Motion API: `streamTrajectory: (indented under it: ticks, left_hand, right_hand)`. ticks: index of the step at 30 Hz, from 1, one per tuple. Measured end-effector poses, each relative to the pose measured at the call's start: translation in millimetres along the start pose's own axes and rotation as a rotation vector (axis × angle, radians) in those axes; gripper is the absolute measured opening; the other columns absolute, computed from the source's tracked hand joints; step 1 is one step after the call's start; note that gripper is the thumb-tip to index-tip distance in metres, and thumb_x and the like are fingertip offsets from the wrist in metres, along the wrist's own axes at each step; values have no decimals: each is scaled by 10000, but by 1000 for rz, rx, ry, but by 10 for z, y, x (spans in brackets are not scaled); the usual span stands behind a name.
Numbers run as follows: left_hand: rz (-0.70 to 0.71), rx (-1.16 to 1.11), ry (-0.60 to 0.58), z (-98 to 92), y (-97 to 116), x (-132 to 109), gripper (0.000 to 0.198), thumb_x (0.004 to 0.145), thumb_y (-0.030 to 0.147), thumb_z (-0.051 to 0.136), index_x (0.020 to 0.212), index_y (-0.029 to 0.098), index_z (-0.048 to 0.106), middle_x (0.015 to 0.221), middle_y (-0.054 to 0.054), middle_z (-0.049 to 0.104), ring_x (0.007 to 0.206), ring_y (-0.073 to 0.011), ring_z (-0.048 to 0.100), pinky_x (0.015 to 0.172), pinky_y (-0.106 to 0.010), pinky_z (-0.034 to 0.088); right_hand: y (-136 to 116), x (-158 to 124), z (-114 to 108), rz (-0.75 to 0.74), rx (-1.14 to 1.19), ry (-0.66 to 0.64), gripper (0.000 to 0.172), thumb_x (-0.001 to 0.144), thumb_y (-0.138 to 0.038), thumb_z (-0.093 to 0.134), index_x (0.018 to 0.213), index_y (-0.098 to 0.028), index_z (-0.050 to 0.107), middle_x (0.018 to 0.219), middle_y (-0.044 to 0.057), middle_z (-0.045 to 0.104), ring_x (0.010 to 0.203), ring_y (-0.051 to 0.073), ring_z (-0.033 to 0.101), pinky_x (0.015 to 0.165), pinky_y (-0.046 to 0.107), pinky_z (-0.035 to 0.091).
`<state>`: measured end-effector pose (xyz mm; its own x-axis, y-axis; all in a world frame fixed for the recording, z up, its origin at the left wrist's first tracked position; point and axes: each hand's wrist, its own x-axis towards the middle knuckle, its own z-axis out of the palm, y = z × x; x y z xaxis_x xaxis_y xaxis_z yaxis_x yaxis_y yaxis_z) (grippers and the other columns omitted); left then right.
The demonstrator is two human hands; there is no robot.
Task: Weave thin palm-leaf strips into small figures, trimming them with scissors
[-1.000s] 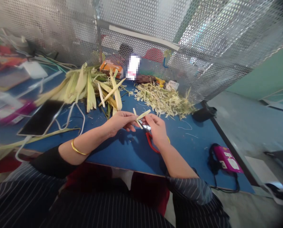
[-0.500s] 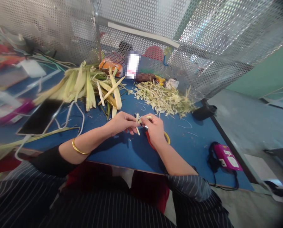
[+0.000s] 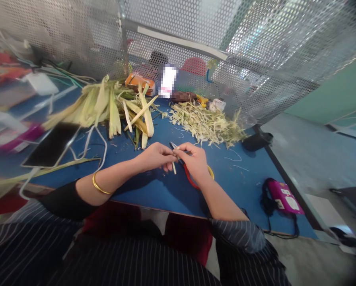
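Observation:
Over the blue table, my left hand and my right hand meet at the fingertips. Both pinch a narrow pale corn husk strip, whose lower end hangs below my left fingers. The rest of the strip is mostly hidden between the fingers. Beneath my right hand lie scissors with a red and yellow handle, their blades pointing away and partly covered. Beyond the left hand is a pile of long dried corn husks. A heap of small shredded husk pieces lies past the right hand.
A phone with a white cable rests at the left. A black cup-like object lies near the right edge, and a magenta box with a black cord is closer. Perforated metal panels rise behind the table.
The strip's crossing end, which stuck out over my right fingers, no longer shows; its upper end is now covered too. My hands have drawn closer together, and more of the scissor blades shows.

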<state>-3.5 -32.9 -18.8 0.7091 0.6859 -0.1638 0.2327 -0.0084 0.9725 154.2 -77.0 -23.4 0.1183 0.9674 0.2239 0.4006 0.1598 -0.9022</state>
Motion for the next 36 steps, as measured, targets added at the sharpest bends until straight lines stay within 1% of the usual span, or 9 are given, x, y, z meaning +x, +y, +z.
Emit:
streamTrajectory:
  ticks: [4,10,13,18,24,27,30,33,36]
  left_hand:
    - [6,4,-4,3,5,-8,242,773,322,559,642,132,635,581,-41,650,475,-100,582,496,-204,431]
    - [40,44,-28,-13,11,-13,269,756,319,586,567,132,628,523,-36,622,474,-103,564,506,-209,430]
    - [-20,-83,6,-41,24,-4,248,747,345,613,613,139,642,543,-28,617,460,-85,538,472,-197,398]
    - [-73,-409,116,-138,37,22,230,786,337,580,680,141,637,616,-22,615,469,-64,521,437,-187,355]
    - [-69,-508,105,-167,47,16,193,786,281,580,673,128,616,626,-22,608,490,-62,522,455,-189,365]
    - [-30,-493,56,-147,49,7,207,788,284,593,662,122,622,629,-24,606,492,-54,506,455,-186,349]
    - [5,-475,71,-138,41,4,152,774,277,624,802,131,658,671,-25,633,494,-54,507,454,-190,332]
    - [8,-464,97,-132,31,2,220,758,288,646,916,136,657,678,-25,643,486,-57,509,454,-194,321]
    - [7,-441,102,-117,34,2,208,759,320,640,841,131,665,663,-28,636,489,-58,511,463,-198,330]
  right_hand:
    - [21,-20,37,-38,-34,62,161,733,-321,630,635,-195,613,695,4,619,611,126,537,598,270,421]
    - [52,-35,68,-74,-76,132,152,740,-318,617,641,-203,625,714,9,619,675,144,558,633,281,431]
    - [47,-19,45,1,58,111,198,782,-383,567,763,-209,661,777,17,649,678,143,579,645,287,454]
    - [46,28,-21,45,305,67,284,855,-408,481,1033,-237,622,940,38,684,897,164,622,869,339,445]
    - [95,27,8,28,162,-120,206,772,-352,596,918,-215,642,927,19,677,864,162,603,822,308,447]
    - [94,16,28,-5,52,-98,159,741,-318,616,834,-197,661,824,7,676,783,160,594,772,297,447]
    - [71,4,32,3,-9,-61,169,757,-335,593,758,-190,680,737,1,664,710,153,575,719,285,441]
    - [54,-6,30,-9,-3,-49,179,769,-344,589,755,-194,684,733,-7,662,692,144,565,696,271,430]
    - [48,-17,28,-41,4,-39,180,774,-353,589,769,-197,677,741,-5,654,695,144,556,688,268,424]
